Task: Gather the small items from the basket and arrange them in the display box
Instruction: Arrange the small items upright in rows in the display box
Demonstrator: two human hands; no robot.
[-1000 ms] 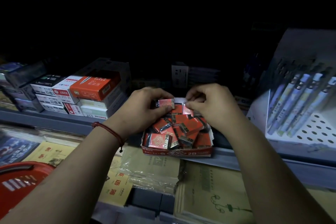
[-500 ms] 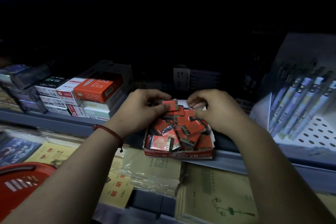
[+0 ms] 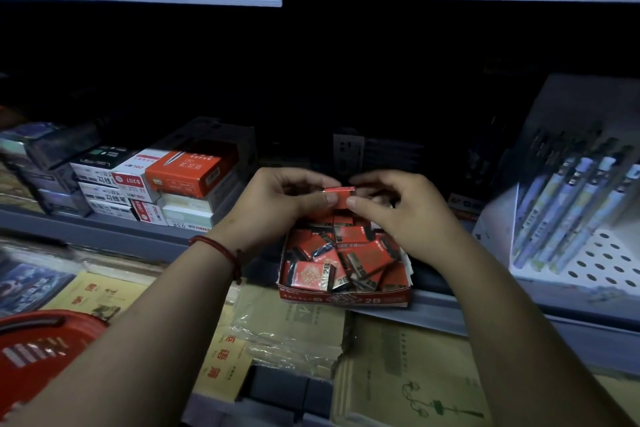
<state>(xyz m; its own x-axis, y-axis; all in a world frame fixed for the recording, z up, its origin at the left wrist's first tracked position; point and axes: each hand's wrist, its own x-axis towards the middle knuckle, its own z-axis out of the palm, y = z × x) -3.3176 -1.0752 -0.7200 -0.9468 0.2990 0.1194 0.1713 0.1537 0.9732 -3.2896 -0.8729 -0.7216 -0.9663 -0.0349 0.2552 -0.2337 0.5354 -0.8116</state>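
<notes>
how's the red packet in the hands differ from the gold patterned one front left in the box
The small red held packet is up above the red cardboard display box, pinched by the left hand and right hand; the red gold-patterned packet lies inside it in the pile. The held packet shows a plain red side; the gold-patterned packet shows its printed face and a gold band. Both look the same size.

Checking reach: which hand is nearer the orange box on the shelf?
Left. The left hand sits just right of the orange box; the right hand is farther right, across the red packet both pinch.
</notes>
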